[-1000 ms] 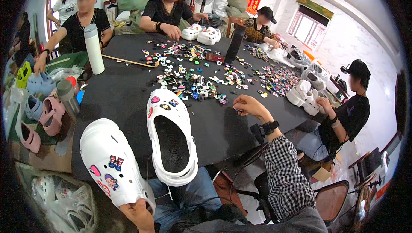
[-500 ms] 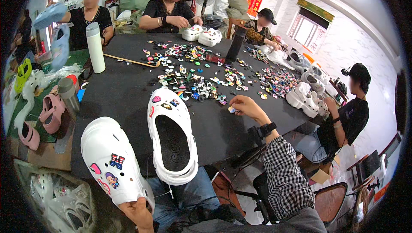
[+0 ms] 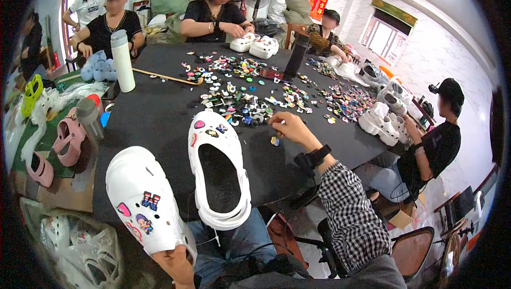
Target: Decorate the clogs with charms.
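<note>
My left hand point(image 3: 176, 265) is closed on the heel end of a white clog point(image 3: 139, 182), held tilted at the table's near edge. Several charms sit on its upper: a letter in stars and stripes, a pink heart and a small figure. The matching white clog point(image 3: 246, 199) lies beside it on the right, its dark insole facing up and charms at its toe. My right hand point(image 3: 294, 129) hovers over the table at the near side of the charm pile point(image 3: 250, 109), fingers bent and apart, nothing visible in them. Just below it lies a small yellow-and-blue charm point(image 3: 274, 141).
A pale bottle point(image 3: 122, 63), a steel tumbler point(image 3: 89, 118) and pink clogs point(image 3: 69, 141) stand at the left. White clogs point(image 3: 379, 125) are at the right edge of the black table point(image 3: 154, 108). Co-workers sit around it. A bag of clogs point(image 3: 80, 252) is at lower left.
My right hand has let go of the yellow-and-blue charm, which now lies on the table, and has moved slightly left and up. A co-worker at far left has lowered blue clogs.
</note>
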`<move>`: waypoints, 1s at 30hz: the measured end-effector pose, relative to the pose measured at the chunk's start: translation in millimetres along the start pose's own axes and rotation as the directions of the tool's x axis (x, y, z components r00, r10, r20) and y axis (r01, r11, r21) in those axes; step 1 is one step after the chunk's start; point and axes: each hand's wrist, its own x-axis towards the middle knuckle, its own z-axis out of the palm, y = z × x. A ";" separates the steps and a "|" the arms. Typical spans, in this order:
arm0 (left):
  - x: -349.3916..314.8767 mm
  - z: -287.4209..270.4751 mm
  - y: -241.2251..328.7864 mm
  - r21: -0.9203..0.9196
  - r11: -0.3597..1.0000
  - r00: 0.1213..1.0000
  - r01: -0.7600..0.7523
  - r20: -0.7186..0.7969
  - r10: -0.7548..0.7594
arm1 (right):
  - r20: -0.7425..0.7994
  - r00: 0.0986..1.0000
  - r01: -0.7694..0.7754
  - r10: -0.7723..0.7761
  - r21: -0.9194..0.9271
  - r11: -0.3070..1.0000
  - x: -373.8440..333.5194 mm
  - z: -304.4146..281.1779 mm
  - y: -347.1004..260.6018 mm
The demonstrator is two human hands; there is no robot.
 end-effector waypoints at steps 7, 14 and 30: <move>3.1 25.5 37.0 -0.013 0.992 0.986 0.125 -0.108 -0.125 | -0.063 0.977 0.151 -0.202 -0.463 0.873 12.4 14.8 17.7; -2.5 -8.5 -8.7 0.063 0.997 0.998 0.053 -0.033 -0.051 | -0.034 0.973 0.183 -0.228 -0.481 0.857 26.2 32.9 -26.4; -3.8 -14.7 -19.9 0.076 0.995 0.997 0.057 -0.047 -0.054 | -0.046 0.994 0.089 -0.096 -0.138 0.986 30.8 26.9 -3.7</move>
